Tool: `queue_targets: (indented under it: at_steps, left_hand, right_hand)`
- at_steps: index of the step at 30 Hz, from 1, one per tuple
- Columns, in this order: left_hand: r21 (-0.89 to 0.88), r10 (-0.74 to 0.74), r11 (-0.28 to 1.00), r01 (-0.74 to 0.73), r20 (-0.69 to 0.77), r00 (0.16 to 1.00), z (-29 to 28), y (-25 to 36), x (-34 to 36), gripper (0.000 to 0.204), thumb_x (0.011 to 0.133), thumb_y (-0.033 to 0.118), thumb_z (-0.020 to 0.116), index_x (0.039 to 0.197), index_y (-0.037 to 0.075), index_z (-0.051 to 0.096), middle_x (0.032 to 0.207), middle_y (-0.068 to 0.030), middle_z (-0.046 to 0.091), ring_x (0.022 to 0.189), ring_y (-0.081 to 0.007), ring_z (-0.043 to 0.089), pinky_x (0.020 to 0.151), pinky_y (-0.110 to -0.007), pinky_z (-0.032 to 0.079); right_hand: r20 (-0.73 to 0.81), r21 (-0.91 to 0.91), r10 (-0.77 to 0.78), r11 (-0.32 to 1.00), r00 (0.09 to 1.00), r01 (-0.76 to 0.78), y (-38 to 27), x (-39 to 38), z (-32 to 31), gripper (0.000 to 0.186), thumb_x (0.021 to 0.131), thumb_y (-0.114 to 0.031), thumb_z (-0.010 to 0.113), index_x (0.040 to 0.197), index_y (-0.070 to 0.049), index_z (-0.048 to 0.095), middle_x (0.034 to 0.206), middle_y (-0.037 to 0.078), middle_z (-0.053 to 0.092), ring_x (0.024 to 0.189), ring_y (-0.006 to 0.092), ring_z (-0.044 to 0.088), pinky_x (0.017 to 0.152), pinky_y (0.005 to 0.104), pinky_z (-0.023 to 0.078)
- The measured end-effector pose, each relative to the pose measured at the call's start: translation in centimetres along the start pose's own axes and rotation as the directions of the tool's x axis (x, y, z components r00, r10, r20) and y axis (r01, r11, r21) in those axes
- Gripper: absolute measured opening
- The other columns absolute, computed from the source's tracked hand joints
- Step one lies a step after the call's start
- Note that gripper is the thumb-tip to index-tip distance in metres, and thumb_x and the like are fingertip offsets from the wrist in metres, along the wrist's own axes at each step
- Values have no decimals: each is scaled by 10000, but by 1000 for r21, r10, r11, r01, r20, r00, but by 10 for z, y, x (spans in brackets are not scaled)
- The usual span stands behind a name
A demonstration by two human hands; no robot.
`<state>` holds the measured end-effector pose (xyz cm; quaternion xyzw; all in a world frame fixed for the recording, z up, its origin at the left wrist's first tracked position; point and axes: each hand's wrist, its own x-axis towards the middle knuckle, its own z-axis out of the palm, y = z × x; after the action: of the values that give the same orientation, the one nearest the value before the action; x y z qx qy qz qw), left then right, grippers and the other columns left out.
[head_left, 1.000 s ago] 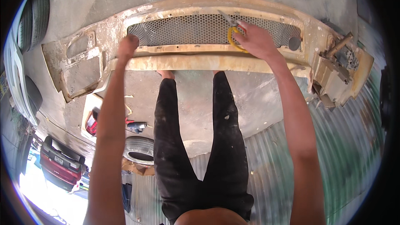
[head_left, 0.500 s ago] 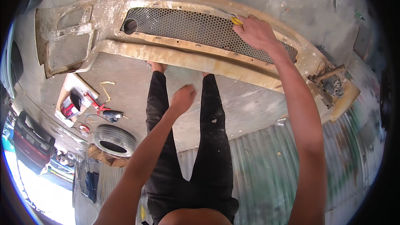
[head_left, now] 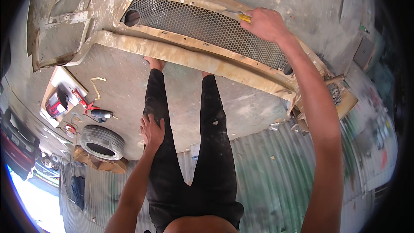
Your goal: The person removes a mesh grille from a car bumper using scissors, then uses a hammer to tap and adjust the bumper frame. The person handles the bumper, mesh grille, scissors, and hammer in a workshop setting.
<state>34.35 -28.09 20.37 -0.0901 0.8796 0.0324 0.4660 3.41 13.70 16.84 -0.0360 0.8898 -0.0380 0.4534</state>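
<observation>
Bumper cover (head_left: 172, 56), tan, scuffed: lies across the concrete floor (head_left: 241, 112) in front of the person's feet, a honeycomb mesh (head_left: 185, 21) filling its long opening.

Right hand (head_left: 267, 23): fingers clamped on a yellow-handled tool (head_left: 245, 17) at the mesh's upper edge; a slim grey end projects leftward. Remainder of tool concealed by the hand; exact kind cannot be told.

Left hand (head_left: 153, 130): fingers apart, over the left trouser leg (head_left: 157, 90) near the knee; firmness of contact cannot be told.

Shallow box (head_left: 64, 77), white inside, on the floor at left: holds a red-and-black item (head_left: 56, 103), kind unclear. Red tool (head_left: 82, 99) at its right side, partly beyond the edge.

Brown cardboard (head_left: 101, 164): partly covered by a tyre (head_left: 102, 131); any contents hidden.

Obscured: right part of bumper and mesh, crossed by the right forearm. Dark red vehicle (head_left: 17, 142), cut off by the lens rim.
</observation>
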Motion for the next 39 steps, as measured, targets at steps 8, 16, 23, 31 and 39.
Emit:
queue_targets:
  at_steps: [8,16,23,31,39]
  left_hand:
    - [-18,-8,1000,8,20,1000,-4,-2,6,351,890,298,636,1076,15,543,1137,-200,518,1103,-378,522,866,-502,467]
    - [32,-2,999,2,13,1000,-1,0,9,372,891,300,624,1103,3,556,1138,-198,520,1098,-371,526,860,-496,471]
    - [66,-18,998,18,8,1000,3,3,11,354,891,324,627,1052,19,548,1110,-183,510,1082,-355,520,845,-485,465]
    - [38,-39,999,38,28,999,2,4,15,399,896,348,616,1102,11,566,1138,-200,520,1110,-356,517,892,-478,447]
    - [-347,343,825,-446,-320,883,-31,107,122,224,894,136,636,1075,30,557,1015,-162,579,1003,-374,567,851,-473,466]
  right_hand:
    - [34,-99,-21,995,999,25,-7,5,-2,477,878,-377,586,1248,-90,678,1023,218,690,958,338,675,885,444,527]
    - [61,-231,-290,927,955,296,-22,22,-21,261,826,-255,659,838,1,708,789,200,693,797,369,683,774,462,548]
    - [200,-265,-263,913,944,311,-29,38,-31,145,790,-120,649,778,14,701,794,212,694,773,381,686,723,468,560]
    - [166,-230,-151,955,974,187,-63,36,-26,151,794,-40,604,875,-22,730,864,210,709,806,362,699,730,455,570]
    - [-56,-210,69,974,996,-80,-63,-6,26,274,858,-64,587,1107,-82,702,1016,213,684,870,335,696,773,444,567]
